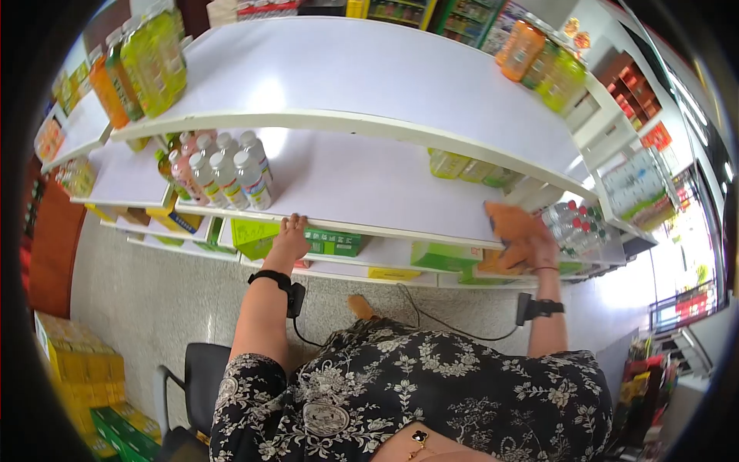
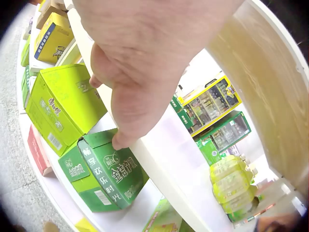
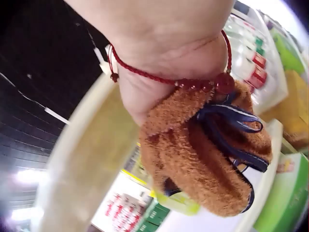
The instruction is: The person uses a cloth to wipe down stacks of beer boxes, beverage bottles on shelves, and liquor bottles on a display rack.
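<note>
A brown fuzzy cloth [image 1: 511,223] with dark blue edging is bunched in my right hand [image 1: 543,251], at the right end of the middle shelf [image 1: 369,181]. In the right wrist view the cloth [image 3: 198,154] hides most of my fingers, and its folds hang over the shelf's front edge. My left hand [image 1: 289,243] rests on the front edge of the same shelf, farther left. The left wrist view shows its thumb against the white shelf lip [image 2: 145,157], just above a green box [image 2: 113,169] and a lime-green box [image 2: 65,104] on the lower shelf.
Clear bottles with white caps [image 1: 231,173] stand on the middle shelf's left part. Yellow-green bottles [image 1: 469,165] sit toward its right back. The upper shelf [image 1: 354,73] overhangs, with drink bottles at both ends. Red-capped bottles [image 1: 573,223] stand right of the cloth. A black chair [image 1: 206,377] is behind left.
</note>
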A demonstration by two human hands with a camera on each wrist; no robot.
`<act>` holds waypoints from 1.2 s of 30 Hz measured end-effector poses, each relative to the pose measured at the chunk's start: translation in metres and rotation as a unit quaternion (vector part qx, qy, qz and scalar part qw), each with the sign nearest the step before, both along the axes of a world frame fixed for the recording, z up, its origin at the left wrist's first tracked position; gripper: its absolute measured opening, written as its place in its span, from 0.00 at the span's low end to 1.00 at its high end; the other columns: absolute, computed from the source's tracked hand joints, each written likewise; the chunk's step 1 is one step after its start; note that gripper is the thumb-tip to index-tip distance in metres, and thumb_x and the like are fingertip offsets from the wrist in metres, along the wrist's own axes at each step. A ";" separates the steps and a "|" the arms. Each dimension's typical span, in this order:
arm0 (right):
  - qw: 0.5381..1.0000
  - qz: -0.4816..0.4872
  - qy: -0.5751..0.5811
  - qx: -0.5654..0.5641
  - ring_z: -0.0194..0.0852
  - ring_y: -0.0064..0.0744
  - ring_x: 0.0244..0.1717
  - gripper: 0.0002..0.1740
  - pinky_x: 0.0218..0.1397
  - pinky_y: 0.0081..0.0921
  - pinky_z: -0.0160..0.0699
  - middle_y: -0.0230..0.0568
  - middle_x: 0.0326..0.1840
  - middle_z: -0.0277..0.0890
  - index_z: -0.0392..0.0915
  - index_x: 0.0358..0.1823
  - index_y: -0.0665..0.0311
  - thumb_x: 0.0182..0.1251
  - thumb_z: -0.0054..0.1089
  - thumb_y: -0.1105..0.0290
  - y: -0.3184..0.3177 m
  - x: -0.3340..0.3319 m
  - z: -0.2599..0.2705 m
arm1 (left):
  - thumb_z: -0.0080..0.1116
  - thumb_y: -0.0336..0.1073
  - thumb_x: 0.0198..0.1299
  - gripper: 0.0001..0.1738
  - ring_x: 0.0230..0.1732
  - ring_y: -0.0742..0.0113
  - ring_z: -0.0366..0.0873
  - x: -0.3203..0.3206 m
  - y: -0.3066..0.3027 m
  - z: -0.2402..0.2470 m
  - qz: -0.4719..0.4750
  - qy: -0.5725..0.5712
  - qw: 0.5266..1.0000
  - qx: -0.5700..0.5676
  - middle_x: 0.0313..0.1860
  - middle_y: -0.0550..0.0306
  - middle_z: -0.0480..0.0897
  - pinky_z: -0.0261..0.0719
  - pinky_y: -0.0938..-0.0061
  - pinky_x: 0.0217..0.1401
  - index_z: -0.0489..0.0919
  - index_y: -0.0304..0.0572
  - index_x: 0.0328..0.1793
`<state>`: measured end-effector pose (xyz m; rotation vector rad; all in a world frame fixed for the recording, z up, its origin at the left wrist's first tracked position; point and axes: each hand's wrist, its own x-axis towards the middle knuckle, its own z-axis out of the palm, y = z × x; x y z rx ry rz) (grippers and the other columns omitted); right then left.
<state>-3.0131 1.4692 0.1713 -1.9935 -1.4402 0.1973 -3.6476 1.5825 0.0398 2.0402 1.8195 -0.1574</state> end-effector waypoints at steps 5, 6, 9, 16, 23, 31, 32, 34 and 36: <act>0.946 0.014 0.211 0.244 0.70 0.32 0.58 0.27 0.63 0.27 0.68 0.42 0.59 0.72 0.69 0.63 0.69 0.59 0.53 0.74 -0.037 -0.005 0.190 | 0.50 0.39 0.56 0.42 0.80 0.52 0.40 0.003 -0.002 0.014 0.012 0.003 1.000 -0.018 0.80 0.59 0.45 0.53 0.59 0.77 0.49 0.56 0.79; 0.941 0.026 0.192 0.278 0.70 0.32 0.58 0.26 0.61 0.27 0.69 0.43 0.59 0.71 0.69 0.63 0.69 0.60 0.52 0.76 -0.026 0.001 0.213 | 0.50 0.39 0.56 0.42 0.80 0.52 0.40 0.004 -0.002 0.019 0.011 0.006 1.000 -0.018 0.80 0.59 0.45 0.53 0.59 0.77 0.49 0.56 0.79; 0.931 0.036 0.188 0.310 0.73 0.32 0.55 0.24 0.58 0.26 0.70 0.43 0.55 0.75 0.69 0.62 0.67 0.63 0.52 0.71 0.025 0.004 0.255 | 0.50 0.39 0.56 0.42 0.80 0.51 0.41 0.004 0.000 0.028 0.011 0.009 0.999 -0.052 0.80 0.57 0.45 0.53 0.58 0.78 0.50 0.55 0.79; 0.977 -0.047 -0.193 -0.073 0.63 0.51 0.67 0.34 0.69 0.34 0.62 0.52 0.66 0.67 0.63 0.69 0.58 0.64 0.52 0.50 0.158 -0.009 0.218 | 0.55 0.44 0.56 0.35 0.71 0.48 0.61 0.002 -0.002 0.037 -0.021 -0.035 0.999 0.002 0.72 0.49 0.62 0.64 0.59 0.72 0.64 0.47 0.71; 0.888 0.316 -0.327 -0.066 0.67 0.41 0.64 0.32 0.65 0.37 0.68 0.35 0.65 0.68 0.61 0.69 0.34 0.64 0.51 0.70 0.162 -0.311 0.270 | 0.58 0.28 0.53 0.23 0.59 0.47 0.72 0.037 -0.060 0.212 -0.150 -0.236 0.880 0.384 0.54 0.47 0.76 0.71 0.60 0.62 0.75 0.39 0.58; 0.924 0.318 -0.213 -0.016 0.56 0.44 0.71 0.30 0.72 0.35 0.58 0.50 0.71 0.59 0.67 0.66 0.57 0.66 0.47 0.50 0.203 -0.465 0.217 | 0.61 0.31 0.50 0.42 0.73 0.44 0.54 0.016 -0.034 0.273 0.001 -0.095 0.819 0.566 0.70 0.44 0.62 0.57 0.53 0.72 0.58 0.45 0.74; 0.922 0.323 -0.213 -0.018 0.56 0.44 0.71 0.30 0.72 0.35 0.58 0.50 0.71 0.59 0.67 0.66 0.57 0.66 0.47 0.50 0.204 -0.460 0.215 | 0.61 0.31 0.50 0.42 0.73 0.44 0.54 0.014 -0.032 0.272 0.006 -0.093 0.821 0.564 0.70 0.44 0.62 0.57 0.53 0.72 0.58 0.45 0.74; 0.895 0.385 -0.220 0.044 0.65 0.43 0.65 0.29 0.70 0.35 0.62 0.50 0.66 0.67 0.68 0.65 0.60 0.66 0.49 0.54 0.212 -0.427 0.214 | 0.62 0.31 0.50 0.44 0.74 0.44 0.53 0.011 -0.031 0.270 0.014 -0.063 0.840 0.539 0.72 0.45 0.60 0.57 0.52 0.72 0.57 0.46 0.75; 0.896 0.413 -0.144 -0.076 0.72 0.40 0.58 0.27 0.64 0.35 0.69 0.50 0.58 0.74 0.70 0.63 0.61 0.65 0.52 0.58 0.187 -0.385 0.250 | 0.62 0.32 0.50 0.45 0.76 0.45 0.51 0.009 -0.031 0.267 0.018 -0.059 0.843 0.534 0.74 0.47 0.58 0.56 0.50 0.72 0.56 0.48 0.76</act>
